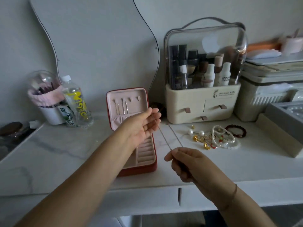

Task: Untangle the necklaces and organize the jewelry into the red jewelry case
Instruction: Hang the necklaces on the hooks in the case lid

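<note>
1. Right hand (185,163), nearest the camera: thumb and forefinger pinched narrow on the lower end of a thin silver chain necklace (164,138), other fingers curled under.
2. The chain runs taut up and left to the left hand (142,126). A second strand runs parallel just beside it, so it looks doubled; can't tell whether both strands reach the left hand.
3. Left hand, palm up, sits above the open red jewelry case with pink lining (139,167). Fingertips are closed lightly on the upper end of the chain; the exact pinch is blurred.
4. The case lies open on the white marble-look tabletop (65,153). Its upright lid already has a few thin chains hanging from hooks; the ring rolls in the base are partly hidden by the left forearm.
5. Loose pile of pearl strands, gold charms and a dark red bead bracelet (218,138) lies right of the case, well apart from both hands, not yet sorted.
6. Behind: cream cosmetics organiser with clear domed lid (203,102).
7. Risks, my read:
   - Pulling harder on a taut chain tightens any hidden knot or snaps a link.
   - The clasp end could slip from the loose left grip and drop into the ring rolls.
   - Hanging it beside the other chains could snag them and start a new tangle.
</note>
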Demonstrator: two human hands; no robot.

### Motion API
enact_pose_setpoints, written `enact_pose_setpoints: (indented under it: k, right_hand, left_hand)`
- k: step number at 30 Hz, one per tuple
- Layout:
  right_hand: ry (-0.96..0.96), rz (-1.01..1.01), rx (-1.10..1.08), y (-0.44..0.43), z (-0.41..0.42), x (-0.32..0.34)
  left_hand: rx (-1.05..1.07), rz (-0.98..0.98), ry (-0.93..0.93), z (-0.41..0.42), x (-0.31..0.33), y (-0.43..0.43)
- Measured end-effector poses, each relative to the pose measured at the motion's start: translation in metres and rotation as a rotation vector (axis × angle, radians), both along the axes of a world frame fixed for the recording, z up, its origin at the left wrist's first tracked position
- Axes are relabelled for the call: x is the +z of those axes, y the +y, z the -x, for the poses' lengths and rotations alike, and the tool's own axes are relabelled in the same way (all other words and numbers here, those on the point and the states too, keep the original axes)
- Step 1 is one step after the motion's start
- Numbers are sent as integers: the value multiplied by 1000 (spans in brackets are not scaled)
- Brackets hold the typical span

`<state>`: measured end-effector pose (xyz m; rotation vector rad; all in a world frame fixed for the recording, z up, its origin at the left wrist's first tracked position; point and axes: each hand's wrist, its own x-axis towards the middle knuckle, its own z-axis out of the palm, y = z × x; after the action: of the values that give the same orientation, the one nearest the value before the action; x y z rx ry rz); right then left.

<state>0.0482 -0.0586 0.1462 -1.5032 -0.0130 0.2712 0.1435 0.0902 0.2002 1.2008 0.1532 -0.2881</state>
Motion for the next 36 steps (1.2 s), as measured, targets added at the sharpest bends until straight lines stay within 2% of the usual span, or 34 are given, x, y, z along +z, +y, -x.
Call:
enact_pose_setpoints:
  k: [8,13,15,18,26,36]
  right_hand:
    - [-187,311,42,55,-82,31]
    - [-310,479,37,72,-113,35]
    - [-403,413,-37,74,-124,41]
    - [-481,164,-105,79,-134,51]
    - [-532,-126,-83,91,-146,50]
    - [-551,-140,-59,96,-147,53]
  left_hand:
    - [176,-104,-275,-53,44,43]
    - [104,-268,-432,-55,37,58]
    - [64,-352,-480,-53,30,61]
    - [40,-419,-501,-52,21,65]
    - [55,-398,-520,-53,19,72]
    - [72,-376,-493,-53,13,75]
